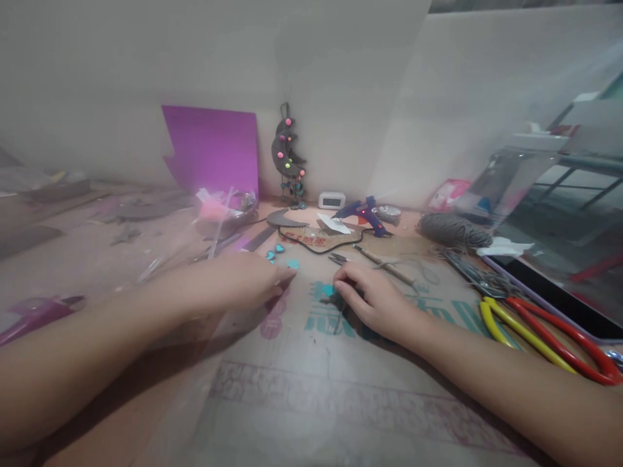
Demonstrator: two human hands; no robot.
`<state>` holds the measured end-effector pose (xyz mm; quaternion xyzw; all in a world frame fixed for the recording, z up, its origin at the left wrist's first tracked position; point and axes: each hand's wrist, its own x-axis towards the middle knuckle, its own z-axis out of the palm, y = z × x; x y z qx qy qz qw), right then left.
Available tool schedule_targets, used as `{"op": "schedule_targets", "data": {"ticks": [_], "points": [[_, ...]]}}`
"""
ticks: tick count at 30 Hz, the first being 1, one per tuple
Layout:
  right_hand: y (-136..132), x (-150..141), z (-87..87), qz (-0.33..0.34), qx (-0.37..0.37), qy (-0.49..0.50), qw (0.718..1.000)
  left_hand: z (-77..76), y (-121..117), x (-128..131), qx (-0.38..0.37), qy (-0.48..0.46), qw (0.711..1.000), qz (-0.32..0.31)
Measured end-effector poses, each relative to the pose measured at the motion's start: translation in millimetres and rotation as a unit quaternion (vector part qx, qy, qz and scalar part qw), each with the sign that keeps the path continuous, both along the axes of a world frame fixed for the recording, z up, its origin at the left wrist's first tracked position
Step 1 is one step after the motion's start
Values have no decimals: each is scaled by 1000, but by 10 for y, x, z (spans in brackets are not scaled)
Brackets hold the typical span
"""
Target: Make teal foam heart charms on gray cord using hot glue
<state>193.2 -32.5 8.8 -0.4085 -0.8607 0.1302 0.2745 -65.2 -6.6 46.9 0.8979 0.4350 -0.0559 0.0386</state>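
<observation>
My left hand (250, 279) reaches in from the left, slightly blurred, its fingers stretched toward a small teal disc (293, 264); it holds nothing that I can see. Just behind it lie dark-edged teal heart pieces (279, 248). My right hand (372, 298) is closed in a pinch beside a small teal and dark grey piece (328, 290). A thin grey strand (339, 319) trails below those fingers. The exact contact at the fingertips is partly hidden. Small pointed snips (337, 259) lie just beyond the right hand.
Behind are a blue glue gun (363, 213) with a lit red light, a grey crescent (286, 219) and a hanging moon ornament (288, 152). At right lie grey yarn (452, 231), red-and-yellow-handled pliers (535, 331) and a phone (559, 295). Clear plastic (121, 240) covers the left side.
</observation>
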Motion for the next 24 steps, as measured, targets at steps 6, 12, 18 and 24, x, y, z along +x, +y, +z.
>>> {"op": "schedule_targets", "data": {"ticks": [6, 12, 18, 24], "points": [[3, 4, 0, 1, -3, 9, 1000, 65, 60, 92, 42, -36, 998, -4], [-28, 2, 34, -4, 12, 42, 999, 12, -173, 384, -73, -268, 961, 9], [-40, 3, 48, -1, 22, 39, 999, -252, -226, 485, -128, -384, 914, 37], [-55, -5, 54, 17, 20, 43, 999, -313, -223, 482, -80, -392, 916, 34]]}}
